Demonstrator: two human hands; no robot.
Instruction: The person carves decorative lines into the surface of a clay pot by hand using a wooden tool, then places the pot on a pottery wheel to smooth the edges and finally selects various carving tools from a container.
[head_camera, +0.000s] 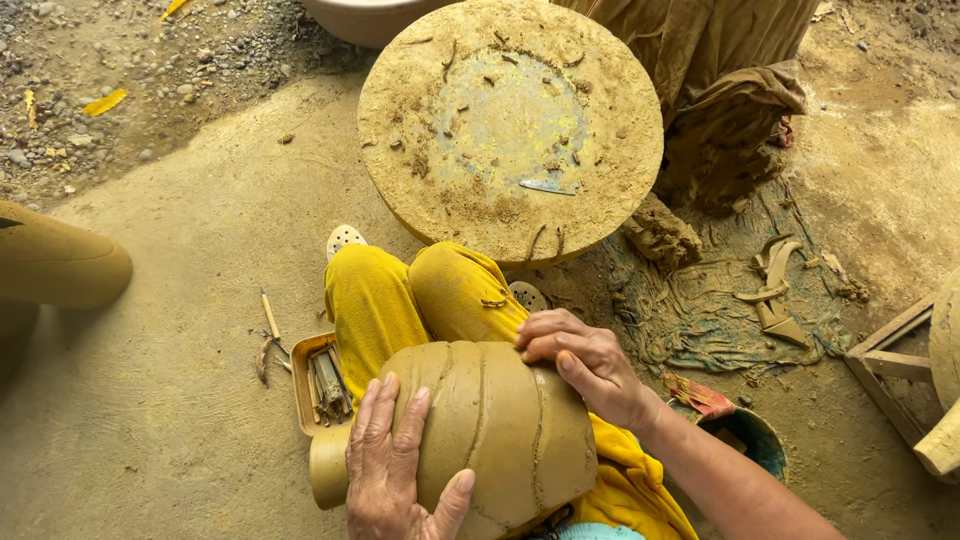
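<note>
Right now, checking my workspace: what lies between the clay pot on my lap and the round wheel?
In the head view, only the yellow-trousered knees lie between clay pot and wheel.
</note>
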